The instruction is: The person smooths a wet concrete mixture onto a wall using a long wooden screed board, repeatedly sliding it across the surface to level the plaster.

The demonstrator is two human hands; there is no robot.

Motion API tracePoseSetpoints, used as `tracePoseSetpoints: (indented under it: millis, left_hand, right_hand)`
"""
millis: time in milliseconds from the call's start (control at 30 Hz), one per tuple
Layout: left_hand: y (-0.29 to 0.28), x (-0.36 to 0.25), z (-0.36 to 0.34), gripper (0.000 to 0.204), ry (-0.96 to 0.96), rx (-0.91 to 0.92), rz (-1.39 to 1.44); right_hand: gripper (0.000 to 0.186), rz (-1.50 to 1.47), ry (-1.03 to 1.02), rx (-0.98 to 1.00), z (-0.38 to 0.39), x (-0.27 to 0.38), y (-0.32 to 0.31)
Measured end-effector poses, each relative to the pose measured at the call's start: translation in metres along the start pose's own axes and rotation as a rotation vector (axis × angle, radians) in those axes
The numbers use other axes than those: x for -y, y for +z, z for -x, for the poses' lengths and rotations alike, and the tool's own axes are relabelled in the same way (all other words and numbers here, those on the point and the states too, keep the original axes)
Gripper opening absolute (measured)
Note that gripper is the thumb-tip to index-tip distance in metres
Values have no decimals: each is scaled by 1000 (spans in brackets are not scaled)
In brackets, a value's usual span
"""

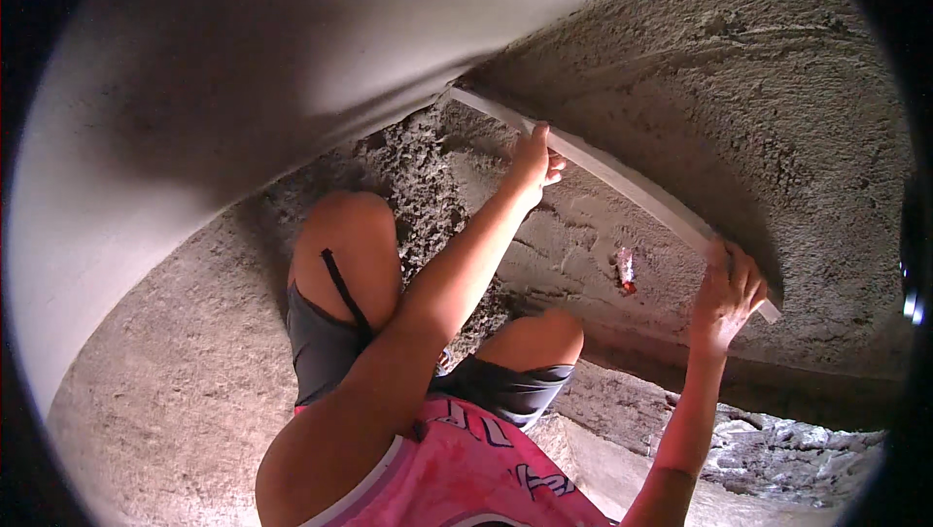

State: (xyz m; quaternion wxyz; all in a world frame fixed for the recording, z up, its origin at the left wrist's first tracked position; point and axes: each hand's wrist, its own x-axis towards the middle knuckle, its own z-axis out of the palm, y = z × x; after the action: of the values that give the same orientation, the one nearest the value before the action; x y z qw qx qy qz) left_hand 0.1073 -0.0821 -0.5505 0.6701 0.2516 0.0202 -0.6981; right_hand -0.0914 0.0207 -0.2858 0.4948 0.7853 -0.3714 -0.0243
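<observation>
Both of my hands grip a long, straight, pale screed bar (637,192), which runs slantwise from the smooth wall's lower edge down toward the right. Near its upper part, my left hand (531,164) is closed on the bar, thumb on top and fingers curled. Close to the lower right end, my right hand (727,294) wraps over it. Along its length the bar lies against rough grey mortar (777,129); how firmly it presses I cannot tell. Between my arms, a small white and red scrap (626,270) lies on the partly smoothed mortar.
A smooth, pale wall (243,70) curves across the upper left. Loose, crumbly mortar (413,163) lines its foot beside my bent knees. At the lower right, past a dark ledge edge (797,386), is a rough, splattered grey surface (787,459). Shadow hides some of that edge.
</observation>
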Motion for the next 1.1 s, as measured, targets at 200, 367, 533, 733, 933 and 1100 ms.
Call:
tracePoseSetpoints:
  millis: [200,367,533,733,933,1100]
  left_hand:
    - [36,-10,15,36,-29,76,-7]
    - [68,-22,22,36,-43,113,-60]
    - [124,-31,51,29,15,54,-20]
    - [191,-57,78,31,-6,41,-10]
    - [244,-80,103,33,-73,-47,-104]
    - [274,-95,114,33,-84,-32,-85]
  right_hand:
    - [45,19,12,30,-2,-32,-17]
    - [43,99,55,6,-13,-59,-32]
    - [39,143,81,30,-16,-114,-48]
    - [40,125,59,27,-42,-177,-86]
    - [38,16,88,97,-62,-218,-119]
    - [35,-10,97,34,-80,-249,-140]
